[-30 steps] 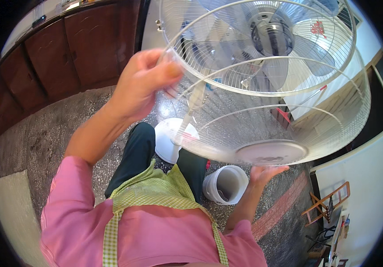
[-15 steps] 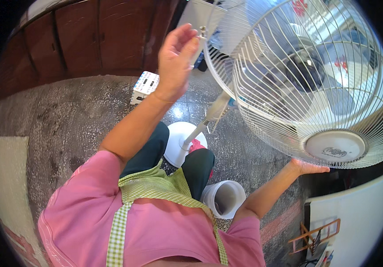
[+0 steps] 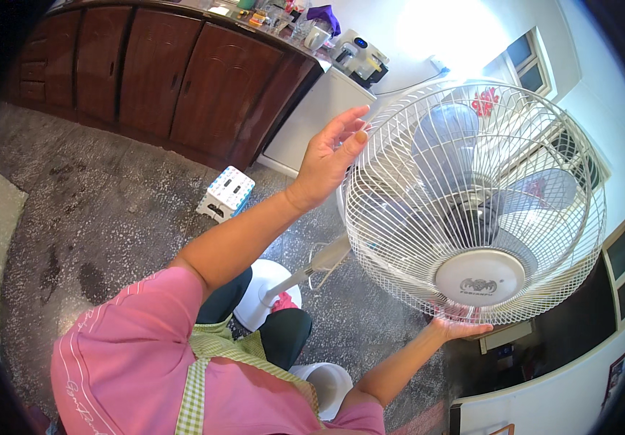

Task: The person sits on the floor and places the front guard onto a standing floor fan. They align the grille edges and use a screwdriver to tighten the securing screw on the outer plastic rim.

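A white standing fan tilts up before me, its round wire front grille covering greyish blades. At the grille's lower edge is my right hand; some fingers show through the wires and another lies along the outside, holding the rim from below. My left hand is raised at the upper left rim with fingers apart, holding nothing; whether its fingertips touch the wires is unclear. The fan's pole slants down to a round white base between my knees. A pink cloth lies by the base.
A white bucket stands beside my right knee. A small patterned step stool is on the speckled floor. Dark wooden cabinets line the far side, next to a low white cabinet. A white panel edges the lower right.
The view has shifted, showing more counter and wall. The grille now sits more squarely over the fan's rear rim. My left hand has come to its edge; my right hand stays beneath.
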Demonstrator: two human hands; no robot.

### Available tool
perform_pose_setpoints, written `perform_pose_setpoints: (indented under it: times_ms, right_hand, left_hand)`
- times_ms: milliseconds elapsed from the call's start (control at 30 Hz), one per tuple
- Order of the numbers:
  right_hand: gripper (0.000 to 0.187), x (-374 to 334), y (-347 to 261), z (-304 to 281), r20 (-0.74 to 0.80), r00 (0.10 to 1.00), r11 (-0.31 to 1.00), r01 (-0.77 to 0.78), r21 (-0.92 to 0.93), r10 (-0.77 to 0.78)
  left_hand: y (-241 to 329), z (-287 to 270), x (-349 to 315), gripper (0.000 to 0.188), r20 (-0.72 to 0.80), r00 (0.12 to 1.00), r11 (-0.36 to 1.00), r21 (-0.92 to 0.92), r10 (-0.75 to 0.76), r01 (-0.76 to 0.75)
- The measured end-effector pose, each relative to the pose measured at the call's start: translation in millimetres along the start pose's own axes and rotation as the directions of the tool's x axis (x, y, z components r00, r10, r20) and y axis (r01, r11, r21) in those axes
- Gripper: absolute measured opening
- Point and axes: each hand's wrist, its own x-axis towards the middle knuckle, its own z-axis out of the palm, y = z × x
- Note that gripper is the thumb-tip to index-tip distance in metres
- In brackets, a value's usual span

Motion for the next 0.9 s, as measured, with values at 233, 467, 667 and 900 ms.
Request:
perform_pose_setpoints:
  times_ms: [233, 467, 667, 900]
  right_hand:
    - [0.082, 20, 7, -12, -0.109, 0.994, 1.0, -0.015, -0.004, 0.015]
    - [0.073, 10, 19, -6, -0.11, 0.993, 0.999, -0.04, 0.031, 0.043]
    - [0.077, 32, 39, -47, -0.058, 0.992, 0.987, -0.107, 0.117, 0.115]
    - [0.069, 23, 30, -34, -0.161, 0.983, 0.995, -0.08, 0.062, 0.089]
  left_hand:
    - [-10, 5, 11, 0.031, -0.054, 0.998, 0.998, -0.044, 0.034, -0.036]
    - [-16, 7, 11, 0.025, -0.143, 0.988, 0.998, -0.026, 0.048, -0.053]
    - [-20, 12, 8, 0.025, -0.202, 0.978, 0.99, -0.123, 0.043, -0.069]
    - [-20, 11, 5, 0.027, -0.194, 0.977, 0.99, -0.085, 0.094, -0.112]
